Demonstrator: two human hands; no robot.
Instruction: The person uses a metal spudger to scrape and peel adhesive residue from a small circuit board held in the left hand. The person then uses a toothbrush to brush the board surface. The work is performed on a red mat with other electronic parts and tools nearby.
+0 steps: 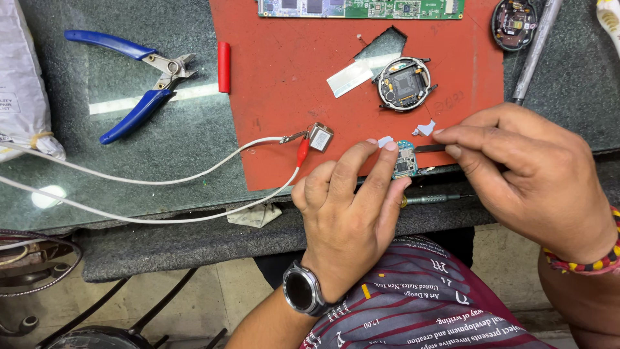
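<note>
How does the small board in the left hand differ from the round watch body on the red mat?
The small board is squarish, bare and pinched by the left hand; the round watch body is larger, framed by a metal ring and lies untouched. The right hand puts a tool only to the board. Both show exposed circuitry.

Matt red rubbery mat (278,77) on glossy speckled stone bench (161,142); pliers (139,81) with smooth blue plastic handles.
</note>
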